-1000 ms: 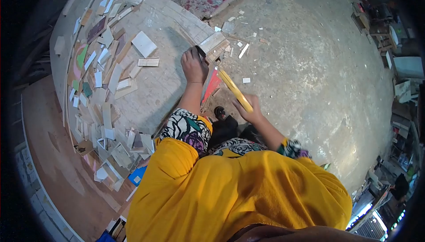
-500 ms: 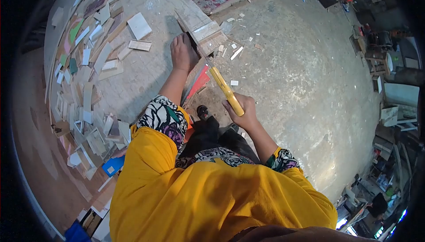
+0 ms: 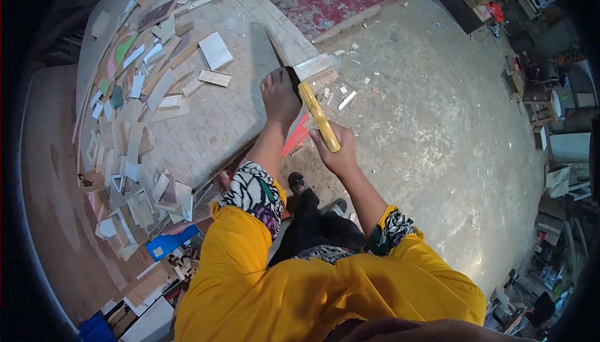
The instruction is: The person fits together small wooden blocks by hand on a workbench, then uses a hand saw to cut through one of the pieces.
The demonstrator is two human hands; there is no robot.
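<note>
Left hand [image 3: 279, 95] pressed flat on a board [image 3: 315, 67] at desk [image 3: 219, 123] edge. Right hand [image 3: 335, 153] gripping yellow saw handle [image 3: 319, 117], blade against the board beside the left hand. Wood scraps [image 3: 134, 123] scattered farther along the desk from the board.

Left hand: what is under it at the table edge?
The left hand presses on a pale board overhanging the table edge. The right hand holds a yellow-handled saw beside it. The blade and the cut line are hidden behind the hand.
</note>
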